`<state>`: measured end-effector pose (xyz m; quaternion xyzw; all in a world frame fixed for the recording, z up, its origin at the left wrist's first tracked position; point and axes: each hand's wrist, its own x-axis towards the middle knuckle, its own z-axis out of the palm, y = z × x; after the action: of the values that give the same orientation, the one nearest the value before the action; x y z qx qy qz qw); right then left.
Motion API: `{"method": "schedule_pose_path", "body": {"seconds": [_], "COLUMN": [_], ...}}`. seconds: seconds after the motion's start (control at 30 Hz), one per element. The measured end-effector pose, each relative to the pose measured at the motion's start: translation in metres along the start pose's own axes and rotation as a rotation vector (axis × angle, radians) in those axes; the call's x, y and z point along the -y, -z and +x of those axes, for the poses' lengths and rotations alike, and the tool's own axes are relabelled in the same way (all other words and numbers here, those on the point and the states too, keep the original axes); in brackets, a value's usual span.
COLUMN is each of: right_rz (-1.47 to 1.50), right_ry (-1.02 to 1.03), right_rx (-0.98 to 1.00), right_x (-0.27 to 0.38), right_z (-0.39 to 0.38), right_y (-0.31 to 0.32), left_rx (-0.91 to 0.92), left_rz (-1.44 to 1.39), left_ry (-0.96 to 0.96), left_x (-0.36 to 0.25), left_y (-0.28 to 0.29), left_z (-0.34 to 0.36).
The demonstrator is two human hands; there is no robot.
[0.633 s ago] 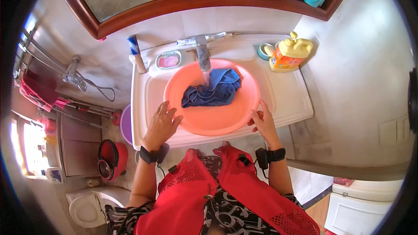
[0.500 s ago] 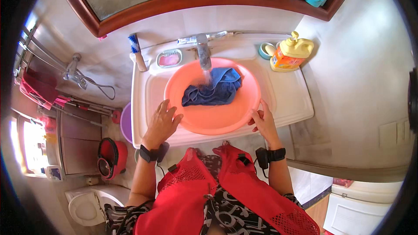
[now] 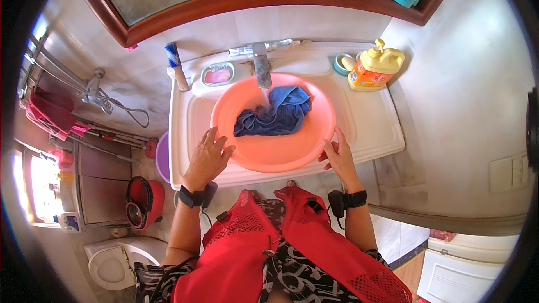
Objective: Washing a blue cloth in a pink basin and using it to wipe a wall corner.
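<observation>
A round orange-pink plastic basin (image 3: 275, 160) stands in the white washbasin (image 3: 368, 151), under a metal faucet (image 3: 261, 66). Water falls from the spout into it, beside a crumpled blue cloth (image 3: 275, 118). The cloth's lower left part is dark, while its upper right is brighter blue. At the basin's left rim is my left hand (image 3: 209, 157), fingers spread and touching or almost touching the edge. My right hand (image 3: 338, 157) is at the right rim, thumb and fingers apart, some fingers bent. Neither hand touches the cloth.
A soap dish with pink soap (image 3: 218, 74) and a blue-bristled brush (image 3: 177, 67) are left of the faucet. A yellow pump jug (image 3: 375, 67) and small teal cup (image 3: 343, 65) stand at the right back. A wood-framed mirror (image 3: 269, 0) hangs above. Below left are a purple tub (image 3: 163, 157) and red bucket (image 3: 145, 203).
Both hands and the basin stay nearly in place. Water goes on running, and the cloth's lower part looks a little darker.
</observation>
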<state>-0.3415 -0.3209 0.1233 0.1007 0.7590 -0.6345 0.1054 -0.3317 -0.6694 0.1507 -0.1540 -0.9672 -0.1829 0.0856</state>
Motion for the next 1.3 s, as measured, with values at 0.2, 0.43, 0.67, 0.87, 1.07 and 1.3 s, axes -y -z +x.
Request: {"method": "schedule_pose_path", "body": {"seconds": [0.2, 0.43, 0.67, 0.87, 1.07, 1.3], "right_rz": [-0.009, 0.0, 0.045, 0.06, 0.07, 0.082], "right_ry": [0.013, 0.022, 0.032, 0.035, 0.051, 0.059], "right_rx": [0.0, 0.009, 0.0, 0.0, 0.001, -0.003], "right_x": [-0.001, -0.002, -0.004, -0.006, -0.008, -0.007], "right_z": [-0.001, -0.002, -0.003, -0.002, -0.002, -0.005], "right_y": [0.001, 0.0, -0.001, -0.002, -0.003, -0.004], "left_rx": [0.012, 0.024, 0.033, 0.045, 0.036, 0.084], "left_rz": [0.016, 0.031, 0.029, 0.029, 0.027, 0.064], "left_ry": [0.01, 0.016, 0.023, 0.035, 0.021, -0.036], "left_x": [-0.002, -0.002, -0.004, -0.004, -0.004, 0.008], "left_y": [0.0, 0.0, 0.001, 0.002, 0.002, 0.006], "left_z": [0.0, 0.0, 0.001, 0.002, 0.001, 0.008]}}
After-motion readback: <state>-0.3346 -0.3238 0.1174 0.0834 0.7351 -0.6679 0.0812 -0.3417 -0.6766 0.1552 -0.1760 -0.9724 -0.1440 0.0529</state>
